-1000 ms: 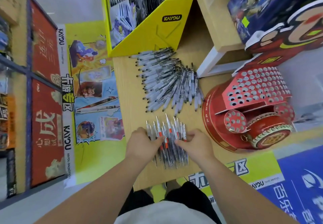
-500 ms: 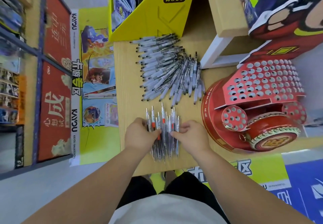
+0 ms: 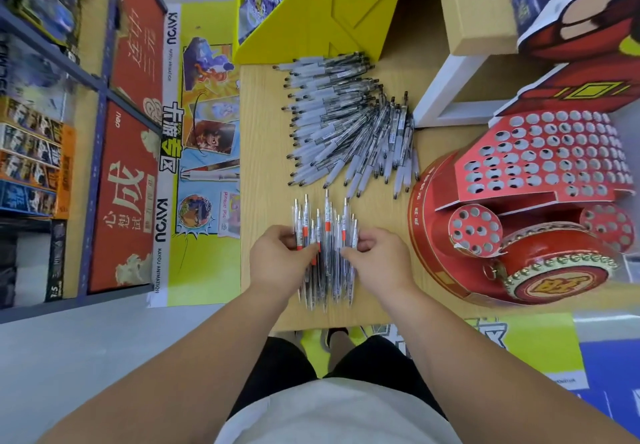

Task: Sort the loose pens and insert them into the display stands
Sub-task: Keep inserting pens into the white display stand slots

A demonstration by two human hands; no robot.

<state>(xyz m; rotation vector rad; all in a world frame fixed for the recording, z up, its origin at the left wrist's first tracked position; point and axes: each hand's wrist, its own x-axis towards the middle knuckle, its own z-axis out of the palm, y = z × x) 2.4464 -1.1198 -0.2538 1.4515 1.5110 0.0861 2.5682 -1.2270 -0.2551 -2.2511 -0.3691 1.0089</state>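
Observation:
A bunch of clear pens with red labels lies on the wooden table, tips pointing away from me. My left hand presses the bunch from its left side, and my right hand from its right side. Beyond it spreads a fan of black-and-white pens. A red display stand with rows of round holes stands at the right; the holes look empty.
A yellow KAYOU card box stands at the table's far edge. A wooden shelf with a white frame is at the back right. Shelving with red posters lines the left side.
My hands have squeezed the red-labelled pens into a narrower bundle. The camera has tilted, so everything sits lower in the picture.

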